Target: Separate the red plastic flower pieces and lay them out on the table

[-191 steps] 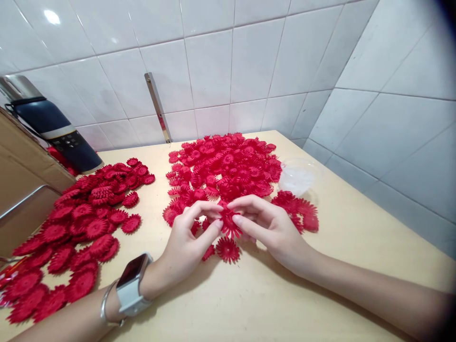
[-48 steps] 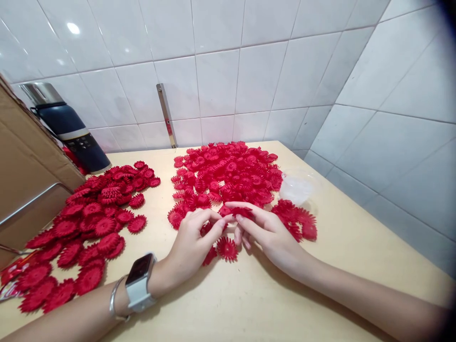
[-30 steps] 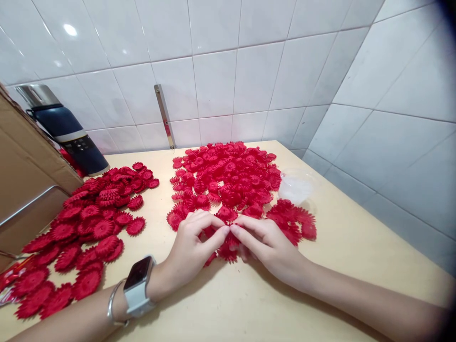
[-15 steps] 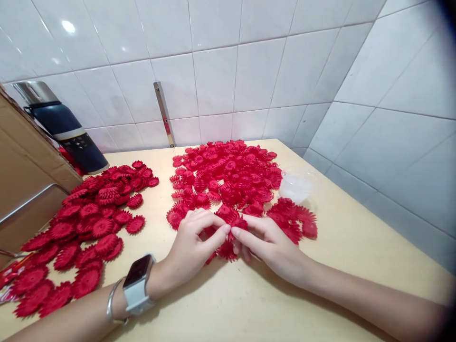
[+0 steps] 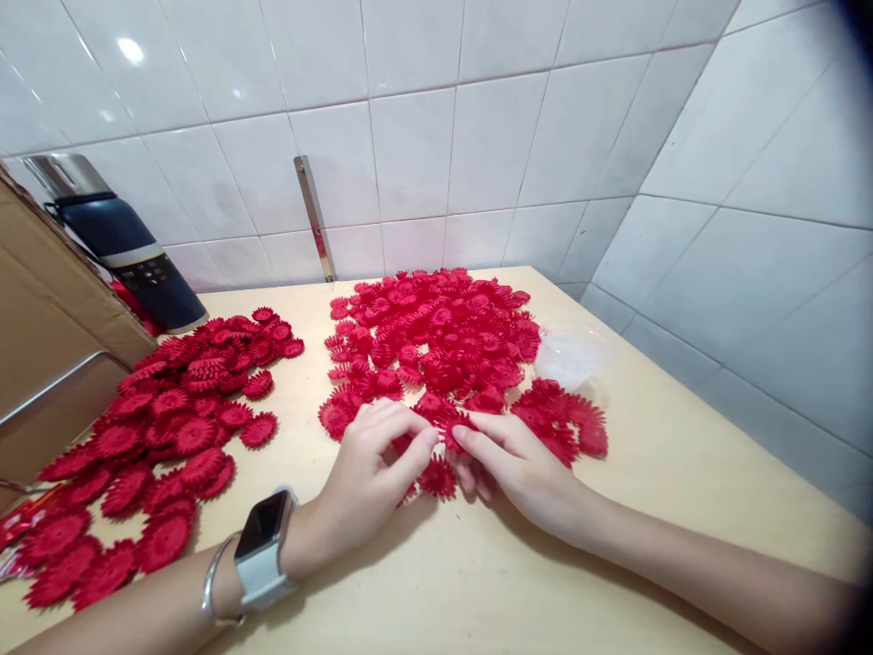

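Observation:
Near the middle of the table, my left hand (image 5: 386,455) is closed in a pinch, with red petalled material behind and under its fingers. My right hand (image 5: 515,464) is closed on a red flower piece (image 5: 458,428), thumb on its near side. The two thumbs are a little apart. Below the fingertips hangs or lies another red flower piece (image 5: 437,478). Just beyond both hands spreads a large pile of red flower pieces (image 5: 443,327), with a smaller cluster (image 5: 563,423) right of my right hand.
On the left lies a pile of flatter red discs (image 5: 195,400), beside a cardboard box (image 5: 55,318). A dark bottle (image 5: 140,250) stands behind them. A clear plastic container or bag (image 5: 569,355) is at the right of the big pile. The tiled wall (image 5: 409,136) borders the table (image 5: 655,491).
My right thumb has moved slightly right, away from my left thumb, and the held red piece has shifted with it. A gap now shows between the fingertips.

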Tool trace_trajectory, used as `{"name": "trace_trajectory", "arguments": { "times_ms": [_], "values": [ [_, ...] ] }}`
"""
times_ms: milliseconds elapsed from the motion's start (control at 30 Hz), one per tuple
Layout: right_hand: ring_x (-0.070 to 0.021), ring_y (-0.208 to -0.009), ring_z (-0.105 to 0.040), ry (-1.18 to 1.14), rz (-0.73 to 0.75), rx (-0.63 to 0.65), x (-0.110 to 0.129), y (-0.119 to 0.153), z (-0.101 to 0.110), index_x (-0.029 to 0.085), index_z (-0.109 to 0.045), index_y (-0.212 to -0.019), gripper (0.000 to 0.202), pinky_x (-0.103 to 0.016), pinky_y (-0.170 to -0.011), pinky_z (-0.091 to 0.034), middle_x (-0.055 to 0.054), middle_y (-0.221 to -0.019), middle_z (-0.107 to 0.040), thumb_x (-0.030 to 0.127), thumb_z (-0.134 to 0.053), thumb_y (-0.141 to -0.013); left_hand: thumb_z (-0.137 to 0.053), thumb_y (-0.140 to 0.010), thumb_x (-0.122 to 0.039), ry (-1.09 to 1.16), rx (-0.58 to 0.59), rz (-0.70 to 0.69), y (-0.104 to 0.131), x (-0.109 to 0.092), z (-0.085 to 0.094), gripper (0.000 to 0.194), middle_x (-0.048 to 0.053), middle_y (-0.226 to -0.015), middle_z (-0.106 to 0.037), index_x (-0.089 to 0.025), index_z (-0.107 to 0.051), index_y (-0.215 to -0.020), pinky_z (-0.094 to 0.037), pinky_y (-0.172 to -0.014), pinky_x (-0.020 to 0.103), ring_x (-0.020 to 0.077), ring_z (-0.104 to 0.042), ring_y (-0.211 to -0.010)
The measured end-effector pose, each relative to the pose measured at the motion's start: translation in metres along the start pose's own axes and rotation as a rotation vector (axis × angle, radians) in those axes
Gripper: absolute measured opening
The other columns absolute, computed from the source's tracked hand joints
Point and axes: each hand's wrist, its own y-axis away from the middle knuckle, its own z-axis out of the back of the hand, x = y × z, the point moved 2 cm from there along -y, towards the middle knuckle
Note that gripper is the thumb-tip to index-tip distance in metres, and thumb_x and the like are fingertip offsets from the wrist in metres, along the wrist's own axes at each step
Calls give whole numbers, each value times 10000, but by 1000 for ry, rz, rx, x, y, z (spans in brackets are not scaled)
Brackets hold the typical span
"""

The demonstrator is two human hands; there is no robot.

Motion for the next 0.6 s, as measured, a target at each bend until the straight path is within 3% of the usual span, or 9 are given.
{"name": "trace_trajectory", "arguments": {
  "times_ms": [200,367,600],
  "values": [
    [-100,-452,-438,140,76,38,3,0,1,191,-386,-525,391,-223,-478,-334,42,-454,-434,319,-370,-894,-520,-830,-207,40,-61,28,0,2,0,67,-11,-782,-591,-187,-580,-810,-383,-736,282,144,-533,-755],
    [-93,-453,-354,193,112,15,4,0,3,188,-358,-492,394,-233,-458,-255,50,-469,-379,308,-410,-864,-547,-817,-180,35,-2,-25,0,-1,0,80,1,-799,-623,-185,-624,-837,-385,-746,282,150,-534,-777],
    [-82,-425,-353,10,8,17,2,3,2,181,-390,-468,427,-225,-428,-255,52,-426,-369,384,-443,-840,-553,-826,-186,127,74,-71,-3,1,-2,80,-6,-798,-623,-188,-626,-858,-401,-714,244,130,-530,-768]
  ]
}}
